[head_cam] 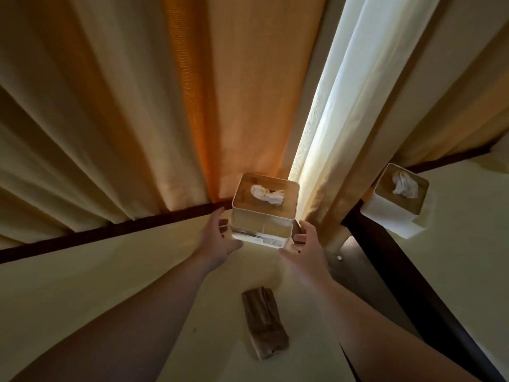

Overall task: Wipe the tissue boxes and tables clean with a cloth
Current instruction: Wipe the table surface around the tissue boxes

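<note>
White tissue box [263,230] with tan wooden lid, brown cloth [264,321], cream table [110,271], orange-beige curtains [165,92]

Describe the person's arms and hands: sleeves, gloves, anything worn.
Both forearms are bare right down to the frame edge, with no sleeve in view. The left hand and right hand wear no gloves. No watch, ring or bracelet shows on either one, though the light is dim and the fingers look slightly blurred.

Two bare forearms, no sleeves; left hand [217,238], right hand [305,248] ungloved
</note>
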Available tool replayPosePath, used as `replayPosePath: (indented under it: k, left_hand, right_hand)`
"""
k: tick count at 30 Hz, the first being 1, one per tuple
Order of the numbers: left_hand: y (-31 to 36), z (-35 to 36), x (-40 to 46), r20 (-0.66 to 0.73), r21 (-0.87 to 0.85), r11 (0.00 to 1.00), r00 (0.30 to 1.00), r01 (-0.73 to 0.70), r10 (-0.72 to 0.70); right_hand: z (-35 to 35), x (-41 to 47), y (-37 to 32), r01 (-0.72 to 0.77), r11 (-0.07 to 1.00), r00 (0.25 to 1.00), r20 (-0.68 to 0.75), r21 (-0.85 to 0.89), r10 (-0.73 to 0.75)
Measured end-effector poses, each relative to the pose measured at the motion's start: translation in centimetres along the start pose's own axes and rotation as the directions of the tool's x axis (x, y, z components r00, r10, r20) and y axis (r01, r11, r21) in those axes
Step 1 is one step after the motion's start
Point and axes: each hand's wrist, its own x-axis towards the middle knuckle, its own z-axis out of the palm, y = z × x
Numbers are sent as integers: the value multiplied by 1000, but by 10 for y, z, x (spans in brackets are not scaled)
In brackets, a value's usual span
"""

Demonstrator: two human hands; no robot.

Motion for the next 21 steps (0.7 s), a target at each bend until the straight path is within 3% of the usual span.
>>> replayPosePath:
  k: [6, 11, 15, 21]
  left_hand:
    - [-41, -26, -52, -55, 231, 967, 990, -111, 127]
    - [-87, -58, -111, -78, 377, 913, 977, -154, 197]
    - [-125, -78, -159, -104, 423, 896, 975, -135, 196]
    - [-167, -111, -200, -135, 526, 844, 970, -103, 203]
  right_hand:
    - [4, -45, 25, 176, 881, 984, 90, -438, -152]
    - [19, -96, 33, 294, 765, 954, 225, -574, -198]
    - [34, -130, 45, 377, 664, 925, 229, -646, -302]
    - [79, -151, 46, 417, 513, 901, 416, -750, -123]
